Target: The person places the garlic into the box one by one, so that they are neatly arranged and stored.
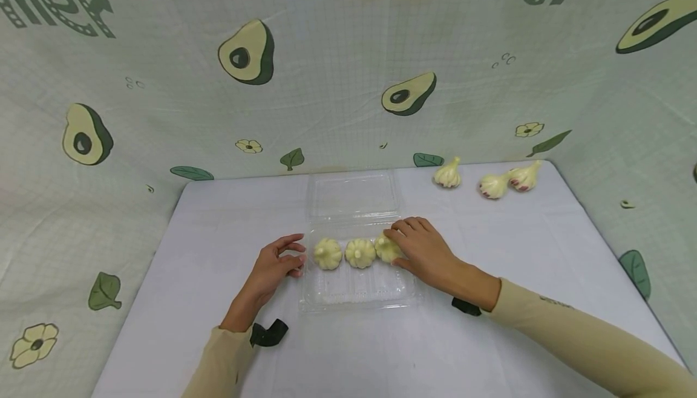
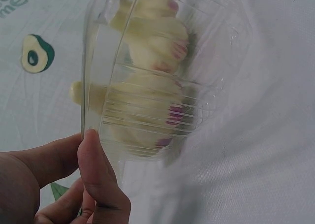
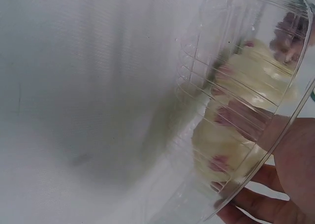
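A clear plastic clamshell box (image 1: 359, 292) lies on the table with its lid (image 1: 354, 195) folded back. Three garlic bulbs sit in a row along its rear half: the left bulb (image 1: 328, 254), the middle bulb (image 1: 360, 253) and the right bulb (image 1: 388, 248). My right hand (image 1: 427, 253) reaches over the box's right wall and grips the right bulb, fingers behind it and thumb in front. At the left side, my left hand (image 1: 278, 265) pinches the rim between thumb and finger; the left wrist view shows this rim (image 2: 93, 108) close up, bulbs behind the ribbed wall.
At the back right of the table stand three more garlic bulbs: one alone (image 1: 448, 174), and a pair with a nearer bulb (image 1: 493, 185) and a farther bulb (image 1: 524, 176). A cloth printed with avocados (image 1: 247, 53) hangs behind the white tabletop (image 1: 245, 204).
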The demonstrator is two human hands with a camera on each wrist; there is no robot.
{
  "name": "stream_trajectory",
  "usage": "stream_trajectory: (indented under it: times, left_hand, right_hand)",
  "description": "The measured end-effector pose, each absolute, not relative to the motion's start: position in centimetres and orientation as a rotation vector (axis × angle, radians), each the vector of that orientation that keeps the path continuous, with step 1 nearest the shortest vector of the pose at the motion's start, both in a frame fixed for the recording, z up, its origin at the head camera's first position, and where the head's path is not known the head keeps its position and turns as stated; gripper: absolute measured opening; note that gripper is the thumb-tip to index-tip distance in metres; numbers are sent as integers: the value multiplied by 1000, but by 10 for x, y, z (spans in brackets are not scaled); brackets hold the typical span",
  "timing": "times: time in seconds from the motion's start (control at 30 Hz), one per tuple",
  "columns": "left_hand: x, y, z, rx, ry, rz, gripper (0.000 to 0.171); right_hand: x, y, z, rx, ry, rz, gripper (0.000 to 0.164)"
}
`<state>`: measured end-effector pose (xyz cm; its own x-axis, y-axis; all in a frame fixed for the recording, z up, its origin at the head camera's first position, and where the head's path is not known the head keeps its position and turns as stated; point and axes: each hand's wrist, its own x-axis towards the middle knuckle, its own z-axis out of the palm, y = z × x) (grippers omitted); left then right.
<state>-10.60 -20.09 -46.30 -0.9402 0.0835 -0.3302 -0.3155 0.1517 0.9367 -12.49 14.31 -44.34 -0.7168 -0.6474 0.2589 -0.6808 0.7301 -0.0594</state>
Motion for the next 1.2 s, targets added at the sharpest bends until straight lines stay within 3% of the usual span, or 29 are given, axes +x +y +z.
stream_trajectory:
  times: [0.77, 1.2]
  left_hand:
    - [-107, -200, -463, -223, 2120, 1863, 54]
    - [-106, -201, -461, -233, 2126, 1843, 55]
  right_hand:
    - [-123, 139, -442, 993, -2735, 156, 47]
    - [-116, 174, -430, 823, -2703, 430, 50]
